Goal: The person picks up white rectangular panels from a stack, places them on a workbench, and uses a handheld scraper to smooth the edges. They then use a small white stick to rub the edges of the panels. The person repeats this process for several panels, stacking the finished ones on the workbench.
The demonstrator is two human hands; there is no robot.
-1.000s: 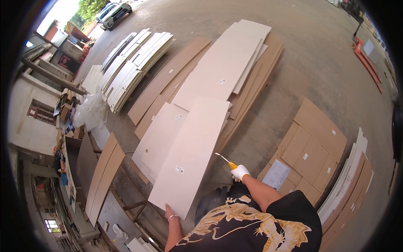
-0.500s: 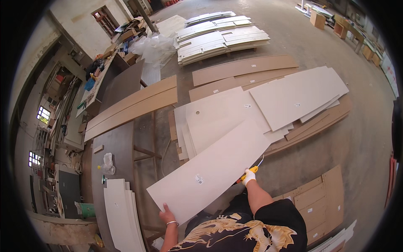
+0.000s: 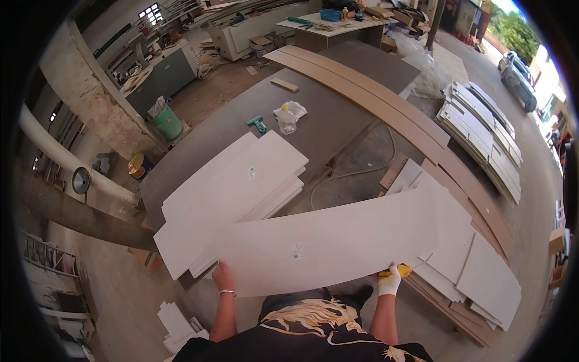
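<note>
Here, left fingers (image 3: 222, 265) hold the white panel (image 3: 344, 238) by its edge, right fingers (image 3: 394, 273) a yellow tool (image 3: 406, 271), open floor (image 3: 347, 192) beyond

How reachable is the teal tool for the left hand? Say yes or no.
Probably not: the left hand holds the long white panel, and stacked white boards lie between that hand and the teal tool.

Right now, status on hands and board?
Left hand gripping white board. Gloved right hand at near edge, holding yellow-handled tool. Board partly hides stacked panels.
</note>
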